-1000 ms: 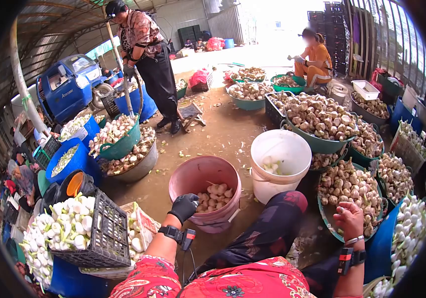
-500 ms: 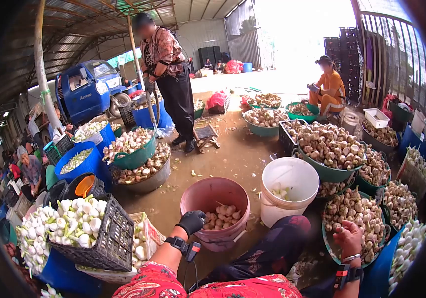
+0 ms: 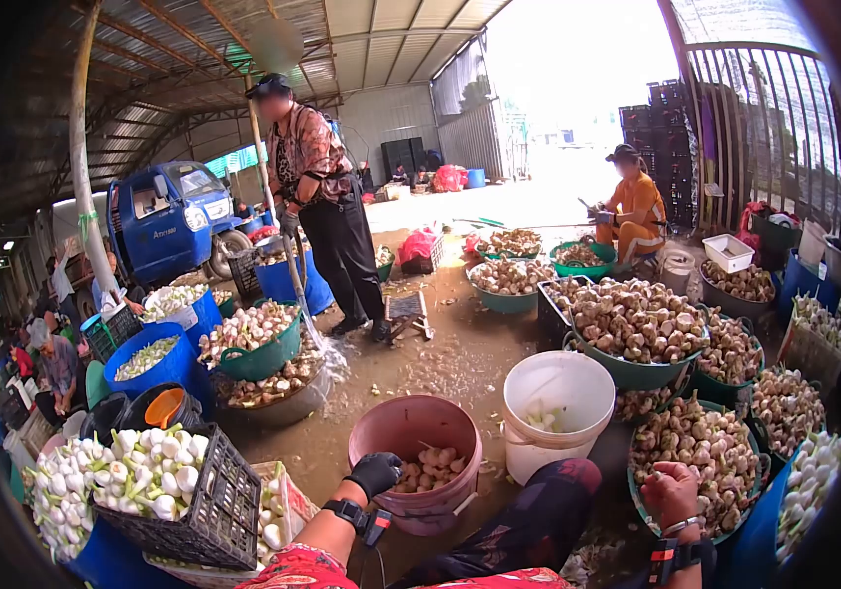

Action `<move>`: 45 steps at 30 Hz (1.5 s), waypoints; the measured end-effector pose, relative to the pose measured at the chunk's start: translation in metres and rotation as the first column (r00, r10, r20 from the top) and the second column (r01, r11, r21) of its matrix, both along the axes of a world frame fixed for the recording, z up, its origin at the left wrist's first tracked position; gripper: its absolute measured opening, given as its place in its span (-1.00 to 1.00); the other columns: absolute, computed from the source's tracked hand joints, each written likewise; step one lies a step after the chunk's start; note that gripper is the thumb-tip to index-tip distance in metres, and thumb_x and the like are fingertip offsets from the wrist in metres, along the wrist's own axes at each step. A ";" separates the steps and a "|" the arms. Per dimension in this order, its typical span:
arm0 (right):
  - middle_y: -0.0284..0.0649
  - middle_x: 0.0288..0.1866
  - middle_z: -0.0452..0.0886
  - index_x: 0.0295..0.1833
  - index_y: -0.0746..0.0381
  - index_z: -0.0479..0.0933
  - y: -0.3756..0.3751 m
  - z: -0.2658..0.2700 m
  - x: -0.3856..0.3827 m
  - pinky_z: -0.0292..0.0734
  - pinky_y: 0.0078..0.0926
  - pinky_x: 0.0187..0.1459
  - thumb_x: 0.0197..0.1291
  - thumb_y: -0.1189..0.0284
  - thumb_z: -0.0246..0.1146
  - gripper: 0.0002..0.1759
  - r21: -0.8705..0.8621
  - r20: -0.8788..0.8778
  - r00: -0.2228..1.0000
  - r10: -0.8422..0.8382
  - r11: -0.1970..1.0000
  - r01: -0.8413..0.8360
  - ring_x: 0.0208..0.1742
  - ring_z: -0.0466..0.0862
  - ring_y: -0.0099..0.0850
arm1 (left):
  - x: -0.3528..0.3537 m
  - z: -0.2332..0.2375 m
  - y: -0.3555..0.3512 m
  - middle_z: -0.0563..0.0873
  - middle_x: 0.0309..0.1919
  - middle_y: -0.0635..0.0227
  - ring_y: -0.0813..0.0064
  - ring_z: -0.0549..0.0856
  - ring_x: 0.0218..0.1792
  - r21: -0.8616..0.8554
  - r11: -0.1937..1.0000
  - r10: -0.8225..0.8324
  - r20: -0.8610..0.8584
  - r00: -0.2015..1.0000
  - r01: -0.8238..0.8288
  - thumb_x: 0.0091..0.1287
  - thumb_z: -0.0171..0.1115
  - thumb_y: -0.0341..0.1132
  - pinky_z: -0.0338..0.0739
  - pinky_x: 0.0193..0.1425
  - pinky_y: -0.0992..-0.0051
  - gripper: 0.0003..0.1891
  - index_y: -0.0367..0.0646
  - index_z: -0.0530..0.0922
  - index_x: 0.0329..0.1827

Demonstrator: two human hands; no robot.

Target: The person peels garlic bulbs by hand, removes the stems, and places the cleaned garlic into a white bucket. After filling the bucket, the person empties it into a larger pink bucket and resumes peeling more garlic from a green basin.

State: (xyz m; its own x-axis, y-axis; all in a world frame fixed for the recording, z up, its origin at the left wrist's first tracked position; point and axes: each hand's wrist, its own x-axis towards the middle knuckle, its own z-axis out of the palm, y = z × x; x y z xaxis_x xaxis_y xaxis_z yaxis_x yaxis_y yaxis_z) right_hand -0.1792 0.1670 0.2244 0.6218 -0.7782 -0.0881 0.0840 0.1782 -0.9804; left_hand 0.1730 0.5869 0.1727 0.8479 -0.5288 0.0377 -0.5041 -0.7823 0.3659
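My left hand [image 3: 377,475], in a black glove, is at the left rim of a reddish bucket [image 3: 415,417] that holds bulbs of garlic [image 3: 430,465]. Its fingers are curled, and whatever they hold is hidden. My bare right hand [image 3: 671,491] is over a green basket heaped with unpeeled garlic [image 3: 700,452]; the fingers are bent together, and anything in them is too small to make out. Between my hands stands a white bucket [image 3: 555,393] with a few pale pieces at its bottom.
A black crate [image 3: 214,496] of white bulbs tilts at the left. Green tubs of garlic [image 3: 631,324] line the right. A person [image 3: 317,196] stands ahead holding a long handle; another in orange [image 3: 636,206] sits behind. A blue truck [image 3: 170,221] is at back left.
The view has tilted up, so the buckets and tubs sit lower. My right hand has shifted slightly left over the garlic. The standing person has straightened up and turned.
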 end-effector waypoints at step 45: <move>-0.32 -0.26 0.55 -0.09 0.20 0.47 -0.005 0.198 -0.132 0.58 -0.64 -0.34 0.20 0.43 0.17 -0.82 -0.335 0.154 0.960 -0.233 0.902 0.272 -0.33 0.63 -0.57 | -0.020 0.027 -0.066 0.72 -0.21 0.13 0.16 0.68 -0.10 -0.161 0.960 -0.228 0.036 0.973 0.231 0.17 0.21 -0.28 0.54 0.04 0.29 -0.79 -0.12 0.68 -0.18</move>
